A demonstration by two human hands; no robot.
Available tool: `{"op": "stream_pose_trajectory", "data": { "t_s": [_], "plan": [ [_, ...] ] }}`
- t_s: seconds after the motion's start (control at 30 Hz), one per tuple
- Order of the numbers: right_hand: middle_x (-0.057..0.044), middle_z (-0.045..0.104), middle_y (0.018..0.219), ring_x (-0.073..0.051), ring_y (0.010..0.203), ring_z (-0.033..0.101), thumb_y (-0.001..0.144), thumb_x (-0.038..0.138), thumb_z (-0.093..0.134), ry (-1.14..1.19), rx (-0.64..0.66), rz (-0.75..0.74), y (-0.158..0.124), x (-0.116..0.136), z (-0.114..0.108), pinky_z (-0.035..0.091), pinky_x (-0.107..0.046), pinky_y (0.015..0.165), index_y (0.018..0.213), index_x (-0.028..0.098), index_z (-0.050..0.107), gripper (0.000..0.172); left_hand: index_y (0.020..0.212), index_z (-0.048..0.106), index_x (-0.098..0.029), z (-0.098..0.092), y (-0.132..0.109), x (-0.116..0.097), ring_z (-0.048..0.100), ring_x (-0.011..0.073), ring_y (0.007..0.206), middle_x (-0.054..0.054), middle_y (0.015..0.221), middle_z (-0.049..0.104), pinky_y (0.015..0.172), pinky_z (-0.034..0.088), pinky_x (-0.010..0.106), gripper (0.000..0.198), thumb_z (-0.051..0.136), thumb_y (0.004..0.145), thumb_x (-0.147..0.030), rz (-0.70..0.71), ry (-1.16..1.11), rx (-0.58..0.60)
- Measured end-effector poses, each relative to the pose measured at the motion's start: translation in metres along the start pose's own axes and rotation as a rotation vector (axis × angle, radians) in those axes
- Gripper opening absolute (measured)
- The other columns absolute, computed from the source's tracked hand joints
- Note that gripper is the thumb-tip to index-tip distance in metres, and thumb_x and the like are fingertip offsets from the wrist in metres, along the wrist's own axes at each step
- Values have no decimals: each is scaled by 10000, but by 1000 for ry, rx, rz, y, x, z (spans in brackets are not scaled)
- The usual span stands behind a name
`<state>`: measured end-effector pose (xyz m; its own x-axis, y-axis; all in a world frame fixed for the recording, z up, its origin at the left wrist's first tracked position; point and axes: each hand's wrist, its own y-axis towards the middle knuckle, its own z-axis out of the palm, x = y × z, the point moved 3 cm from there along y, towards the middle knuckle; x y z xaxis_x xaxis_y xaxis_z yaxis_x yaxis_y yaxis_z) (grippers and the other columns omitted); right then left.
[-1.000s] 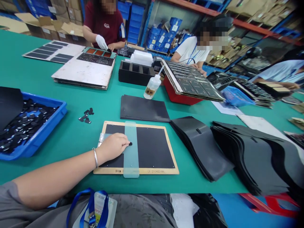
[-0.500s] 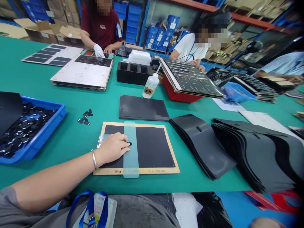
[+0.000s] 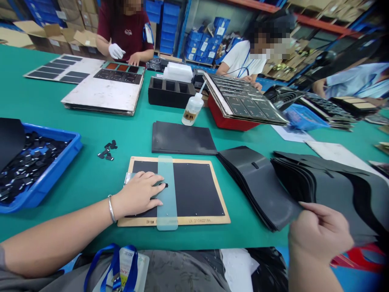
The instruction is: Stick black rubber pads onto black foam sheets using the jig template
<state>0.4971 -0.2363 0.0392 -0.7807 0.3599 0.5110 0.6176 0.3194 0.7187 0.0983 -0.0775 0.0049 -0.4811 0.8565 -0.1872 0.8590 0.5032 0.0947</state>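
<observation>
1. Pressing the left hand, fingers spread flat, onto the wood-framed black board on the desk.
2. Pointing the fingertips at a small black piece lying at the translucent strip.
3. Pinching the edge of stacked black sheets narrowly in the right hand.

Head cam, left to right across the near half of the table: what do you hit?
blue tray → loose black pieces → wooden-framed board → stack of black sheets → right hand
</observation>
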Motion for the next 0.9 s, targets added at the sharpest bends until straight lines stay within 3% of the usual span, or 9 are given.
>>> {"op": "stream_pose_trajectory", "data": {
  "t_s": [0.07,0.17,0.3,0.43,0.57,0.7,0.8,0.9],
  "plan": [
    [-108,647,816,-251,831,611,698,177,453,15,94,-126,-10,23,12,471,-389,744,751,176,675,229,1235,526,-247,1,0,-2,432,278,1137,59,1315,493,911,323,414,445,456,862,-480,-7,14,5],
    [-85,651,938,-238,925,596,776,276,448,7,406,-243,-26,54,31,461,-389,855,880,175,666,262,1301,459,-258,3,-1,-5,417,281,1156,48,1363,451,936,305,423,493,427,869,-495,-15,19,14],
    [-99,606,1146,-242,1065,553,837,384,436,34,795,-271,-50,75,57,433,-399,932,1157,178,577,406,1305,454,-220,2,3,-8,384,291,1212,74,1392,420,993,263,440,626,417,820,-615,9,-16,22],
    [-101,492,1315,-257,1211,453,860,395,399,-34,1063,-263,-73,84,76,329,-481,1034,1321,175,431,511,1250,506,-210,2,6,-6,337,293,1278,90,1396,418,1051,184,492,597,370,837,-620,7,-30,25],
    [-96,387,1399,-248,1302,336,870,356,365,-143,1119,-270,-85,91,81,203,-528,1088,1374,158,349,542,1367,362,-186,6,1,-9,217,328,1348,127,1461,310,1076,87,547,788,384,771,-702,30,-67,82],
    [-100,379,1404,-244,1331,278,857,341,382,-144,1106,-268,-93,100,79,165,-516,1102,1383,145,334,563,1434,184,-162,9,-2,-32,122,347,1373,160,1501,183,1064,4,599,982,498,682,-710,173,-116,100],
    [-98,451,1354,-259,1304,329,833,361,436,-24,1064,-161,-94,104,80,196,-504,1094,1337,167,407,540,1388,294,-187,3,0,-49,176,313,1367,138,1495,218,1085,20,566,811,594,715,-527,283,-138,47],
    [-100,565,1220,-230,1141,516,822,411,471,229,941,49,-84,107,82,389,-419,987,1289,182,444,520,1281,439,-220,-20,-2,-54,292,277,1327,91,1435,368,1107,32,526,594,586,730,-388,323,-210,-63]
  ]
}}
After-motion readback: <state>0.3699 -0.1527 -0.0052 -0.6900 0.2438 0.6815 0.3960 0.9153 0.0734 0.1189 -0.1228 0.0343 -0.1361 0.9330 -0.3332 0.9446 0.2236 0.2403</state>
